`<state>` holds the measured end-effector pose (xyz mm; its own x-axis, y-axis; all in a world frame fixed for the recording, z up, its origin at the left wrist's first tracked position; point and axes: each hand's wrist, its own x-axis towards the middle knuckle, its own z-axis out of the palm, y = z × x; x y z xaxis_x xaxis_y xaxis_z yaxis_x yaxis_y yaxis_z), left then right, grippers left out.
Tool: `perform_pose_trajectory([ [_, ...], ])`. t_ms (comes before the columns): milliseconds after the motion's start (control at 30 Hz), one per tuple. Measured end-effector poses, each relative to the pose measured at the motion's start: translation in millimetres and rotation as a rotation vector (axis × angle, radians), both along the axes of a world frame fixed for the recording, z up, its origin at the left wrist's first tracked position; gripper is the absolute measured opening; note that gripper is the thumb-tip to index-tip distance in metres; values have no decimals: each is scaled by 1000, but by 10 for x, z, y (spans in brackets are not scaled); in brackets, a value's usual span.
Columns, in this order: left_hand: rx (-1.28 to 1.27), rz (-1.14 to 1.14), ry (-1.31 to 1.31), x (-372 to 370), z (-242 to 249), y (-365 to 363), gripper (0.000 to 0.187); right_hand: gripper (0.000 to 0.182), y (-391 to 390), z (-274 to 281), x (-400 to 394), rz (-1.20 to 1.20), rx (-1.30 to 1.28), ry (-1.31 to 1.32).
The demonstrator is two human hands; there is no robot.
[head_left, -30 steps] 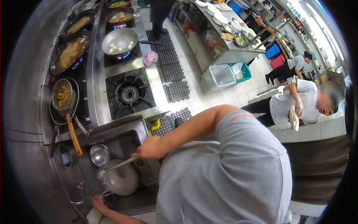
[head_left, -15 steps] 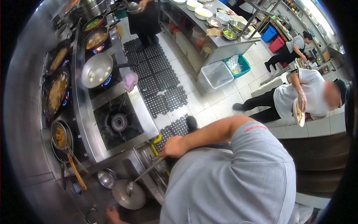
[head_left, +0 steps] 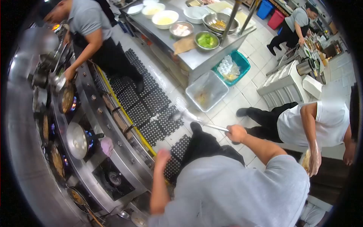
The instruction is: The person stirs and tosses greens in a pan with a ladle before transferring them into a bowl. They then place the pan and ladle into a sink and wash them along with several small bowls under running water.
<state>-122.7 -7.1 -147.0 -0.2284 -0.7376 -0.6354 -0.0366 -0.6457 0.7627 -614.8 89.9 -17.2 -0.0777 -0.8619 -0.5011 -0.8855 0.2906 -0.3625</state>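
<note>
My right hand [head_left: 236,133] is wrapped round the end of a long metal ladle [head_left: 213,126]. The ladle points left over the floor, and its bowl end is smeared by motion. My left hand [head_left: 162,156] is raised beside the front edge of the stove [head_left: 138,178]; blur hides its fingers. Nearest to it on the stove are an unlit burner [head_left: 114,178] and a crumpled pink cloth [head_left: 107,146]. Beyond the cloth, a pan [head_left: 78,140] with pale round pieces sits over a blue flame.
A co-worker [head_left: 90,34] bends over the stove's far end. Another person in white [head_left: 314,125] stands at right holding food. A clear bin [head_left: 207,92] and a green basket [head_left: 233,68] stand below a steel counter [head_left: 196,56] with bowls. Perforated mats [head_left: 151,109] cover part of the floor.
My right hand has lifted the ladle from the round pan at lower left and swung it right, over the floor. My left hand has risen. A co-worker now leans over the stove.
</note>
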Motion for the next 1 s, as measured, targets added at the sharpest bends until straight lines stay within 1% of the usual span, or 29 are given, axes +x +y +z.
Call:
perform_pose_trajectory([
  [33, -223, -683, -690, -436, 88, -370, 55, 30, 138, -110, -46, -205, 90, 59],
  [67, -307, -1192, -870, -511, -758, -745, 70, 33, 226, -107, -23, -361, 126, 21],
  [100, -362, -985, -925, -1060, -605, -1123, 63, 35, 246, -73, -92, -504, 149, -3],
  [133, -490, -692, -743, -1599, -462, -1499, 51, 38, 339, -167, -171, -637, 114, -83],
  [167, -413, -590, -585, -2174, -139, -1860, 41, 41, 411, -164, -203, -714, 56, -82],
  [200, -501, -661, -443, -2697, 189, -2225, 37, 40, 514, -251, -302, -771, 2, -138],
  [233, -355, -628, -266, -3191, 419, -2505, 34, 39, 623, -335, -345, -829, -50, -196],
  [267, -334, -494, -31, -3698, 856, -2664, 33, 37, 669, -279, -363, -927, -34, -291],
  [300, -327, -431, 69, -4139, 1034, -2901, 33, 35, 690, -171, -410, -1019, -21, -381],
  [333, -321, -365, -22, -4532, 1181, -3136, 34, 33, 677, -26, -417, -1073, -30, -425],
  [367, -252, -221, 27, -4868, 1296, -3298, 37, 33, 660, 120, -441, -1072, -38, -428],
  [400, -181, -70, 82, -5142, 1359, -3462, 40, 32, 553, 398, -439, -1104, -32, -432],
  [433, -163, -72, 103, -5315, 1264, -3673, 43, 31, 449, 600, -454, -1126, -21, -431],
  [467, -116, 6, 192, -5455, 1126, -3787, 35, 29, 440, 611, -519, -1085, -79, -374],
  [500, -171, 114, 214, -5559, 1162, -3774, 23, 27, 450, 623, -582, -1028, -129, -325],
  [533, -145, 118, 217, -5563, 1183, -3765, 19, 24, 412, 696, -651, -917, -243, -294],
  [567, -171, 44, 220, -5616, 760, -3852, 19, 21, 168, 981, -673, -735, -416, -240],
  [600, -315, -34, -61, -5370, 1162, -3686, 23, 17, 202, 864, -875, -728, -427, -273],
  [633, -374, 63, 65, -5331, 796, -3675, 31, 18, 88, 936, -1003, -620, -472, -257],
  [667, -174, 133, -4, -5119, 836, -3567, 31, 24, -177, 1210, -935, -532, -517, -186],
  [700, -246, 115, 137, -4820, 764, -3448, 25, 28, -77, 884, -1276, -469, -531, -124],
  [733, -243, 124, 81, -4357, 1087, -3243, 22, 32, -313, 1205, -1207, -454, -396, -52],
  [767, -241, 119, 36, -3835, 1485, -3014, 18, 36, -414, 1061, -1324, -185, -717, 3],
  [833, -156, 194, 139, -3008, 1535, -2765, 18, 36, -816, 1384, -1218, -106, -552, -53],
  [867, -155, 224, 127, -2559, 1666, -2649, 16, 36, -1066, 1536, -1065, -55, -496, -99],
  [900, -149, 255, 116, -2081, 1794, -2551, 15, 35, -1347, 1535, -914, 28, -482, -162],
  [967, -121, 435, 91, -1252, 2134, -2327, 14, 36, -1817, 1493, -563, 240, -485, -148],
  [1000, -145, 466, 37, -819, 2187, -2236, 14, 38, -2064, 1435, -341, 362, -538, -152],
])
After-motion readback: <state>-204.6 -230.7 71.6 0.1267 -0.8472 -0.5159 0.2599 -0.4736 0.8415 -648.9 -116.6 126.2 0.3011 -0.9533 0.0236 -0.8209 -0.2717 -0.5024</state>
